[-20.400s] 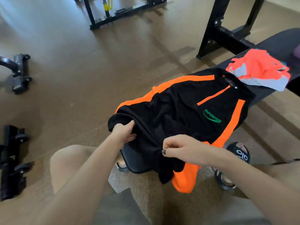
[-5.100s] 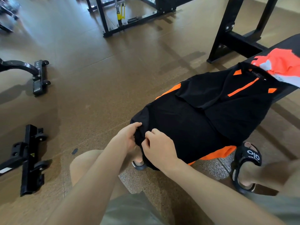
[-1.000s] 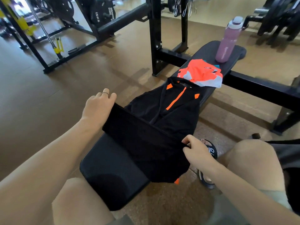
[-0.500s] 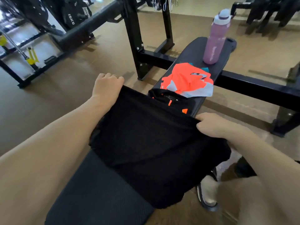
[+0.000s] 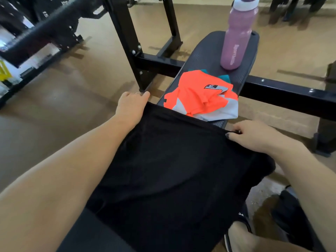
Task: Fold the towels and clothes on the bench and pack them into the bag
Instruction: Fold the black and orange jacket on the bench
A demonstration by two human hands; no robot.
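Carried farther up the table (image 5: 203,57), the black garment (image 5: 172,170) now hides its orange trim, both hands, left (image 5: 131,108) and right (image 5: 254,137), gripping its far edge beside the orange shirt (image 5: 201,99).

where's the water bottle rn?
Head view, upper right: the pink water bottle stands upright at the far end of the bench, just beyond the folded orange garment and apart from it.

Matt black cloth top (image 5: 169,160), textured vinyl-look bench (image 5: 205,57)
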